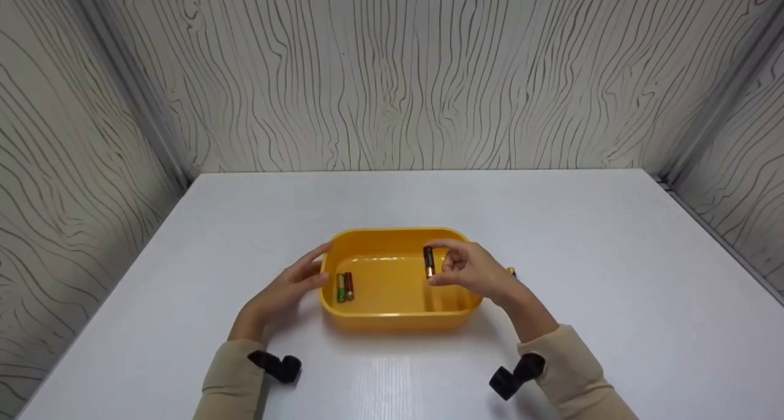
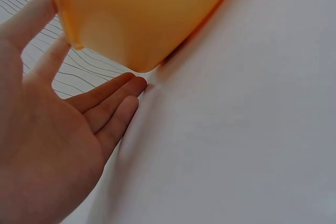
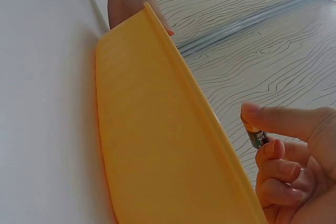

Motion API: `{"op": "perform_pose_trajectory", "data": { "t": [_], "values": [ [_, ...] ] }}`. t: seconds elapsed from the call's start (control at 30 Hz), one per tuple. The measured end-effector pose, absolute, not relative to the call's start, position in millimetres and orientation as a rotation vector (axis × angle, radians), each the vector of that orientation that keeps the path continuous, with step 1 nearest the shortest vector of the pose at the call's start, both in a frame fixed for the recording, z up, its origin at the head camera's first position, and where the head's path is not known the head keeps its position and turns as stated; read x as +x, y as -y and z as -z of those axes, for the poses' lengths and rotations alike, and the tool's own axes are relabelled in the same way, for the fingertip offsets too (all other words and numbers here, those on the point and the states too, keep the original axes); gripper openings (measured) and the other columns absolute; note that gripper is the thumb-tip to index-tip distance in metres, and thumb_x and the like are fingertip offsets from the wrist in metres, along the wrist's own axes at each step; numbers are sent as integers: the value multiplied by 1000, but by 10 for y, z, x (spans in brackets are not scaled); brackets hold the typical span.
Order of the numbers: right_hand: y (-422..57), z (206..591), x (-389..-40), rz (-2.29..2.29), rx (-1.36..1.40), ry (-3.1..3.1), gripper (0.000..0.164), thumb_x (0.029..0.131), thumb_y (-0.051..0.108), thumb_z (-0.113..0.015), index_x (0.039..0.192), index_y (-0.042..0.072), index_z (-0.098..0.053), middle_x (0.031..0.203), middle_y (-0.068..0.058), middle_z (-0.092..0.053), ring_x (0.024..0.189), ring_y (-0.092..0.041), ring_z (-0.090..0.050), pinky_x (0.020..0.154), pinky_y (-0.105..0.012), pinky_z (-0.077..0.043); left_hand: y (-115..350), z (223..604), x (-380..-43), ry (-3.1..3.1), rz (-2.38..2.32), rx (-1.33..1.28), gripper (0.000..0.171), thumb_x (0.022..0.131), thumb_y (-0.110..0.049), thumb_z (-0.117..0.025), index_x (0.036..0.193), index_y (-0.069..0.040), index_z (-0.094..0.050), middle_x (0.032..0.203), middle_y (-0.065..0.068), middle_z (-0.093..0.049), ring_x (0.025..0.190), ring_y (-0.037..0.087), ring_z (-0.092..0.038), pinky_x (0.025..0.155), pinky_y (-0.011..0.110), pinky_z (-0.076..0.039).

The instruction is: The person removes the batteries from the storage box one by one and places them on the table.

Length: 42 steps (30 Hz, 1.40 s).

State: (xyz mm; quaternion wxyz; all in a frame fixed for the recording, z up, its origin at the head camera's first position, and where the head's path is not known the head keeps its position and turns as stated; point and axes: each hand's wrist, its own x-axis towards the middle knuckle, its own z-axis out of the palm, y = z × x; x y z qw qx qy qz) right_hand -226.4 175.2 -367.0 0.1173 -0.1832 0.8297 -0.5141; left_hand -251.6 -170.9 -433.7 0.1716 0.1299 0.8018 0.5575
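A yellow plastic tub (image 1: 392,322) stands on the white table. My left hand (image 1: 278,294) is at its left end, with the thumb and a finger touching the rim and the other fingers (image 2: 113,98) extended below, beside the wall. Over the tub's right part, my right hand (image 1: 471,270) pinches a black and copper battery (image 1: 429,261) by its two ends between thumb and index finger. The other fingers of that hand (image 3: 294,166) curl in. On the tub's floor, at the left, a green and gold battery (image 1: 341,288) lies beside a dark red battery (image 1: 349,285).
Behind my right wrist, a blue and yellow battery (image 1: 512,272) shows partly on the table, right of the tub. Wood-patterned panels (image 1: 392,77) enclose the table (image 1: 392,199) at the back and sides. Black camera mounts (image 1: 275,367) sit on both sleeves.
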Motion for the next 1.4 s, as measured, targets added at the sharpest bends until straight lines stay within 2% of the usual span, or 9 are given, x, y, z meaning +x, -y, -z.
{"op": "perform_pose_trajectory", "data": {
  "t": [0.17,0.27,0.77,0.93,1.13,1.4],
  "values": [
    [-1857,3674,-2245,1511,-517,-2429,66,81,13,-77,137,-5,-47,73,5,-50,61,-3,-41,58,-16,-39,1704,4345,-2526,-2281,-1577,410,60,97,-34,-55,151,-33,-29,155,16,-37,145,38,-33,117,69,-13],
    [-1913,3672,-2239,1519,-504,-2431,67,80,13,-77,137,-6,-46,72,5,-50,61,-3,-42,57,-16,-39,1700,4347,-2522,-2284,-1584,377,60,96,-35,-56,150,-36,-30,155,14,-38,146,37,-33,117,69,-12],
    [-2187,3560,-2208,1510,-391,-2460,72,81,22,-78,141,2,-45,74,6,-53,58,-4,-38,50,-16,-30,1706,4339,-2509,-2290,-1584,353,60,96,-34,-56,150,-37,-31,155,13,-38,146,37,-32,117,69,-12],
    [-2281,3549,-2199,1506,-354,-2466,70,81,21,-77,140,4,-46,72,8,-53,59,-4,-39,53,-17,-34,1708,4329,-2506,-2279,-1578,345,59,96,-36,-56,149,-39,-31,156,13,-37,147,37,-30,117,70,-12],
    [-2425,3558,-2219,1507,-351,-2480,69,81,21,-77,140,4,-46,72,9,-53,62,-4,-42,56,-16,-38,1710,4323,-2504,-2255,-1601,362,59,96,-32,-55,150,-36,-30,156,14,-37,147,37,-30,118,67,-13],
    [-2589,3586,-2256,1481,-311,-2495,68,82,20,-76,141,5,-45,71,10,-52,58,-3,-38,54,-16,-34,1709,4325,-2505,-2267,-1597,349,59,96,-32,-56,150,-37,-31,155,13,-38,146,37,-31,117,69,-13]
  ]
}}
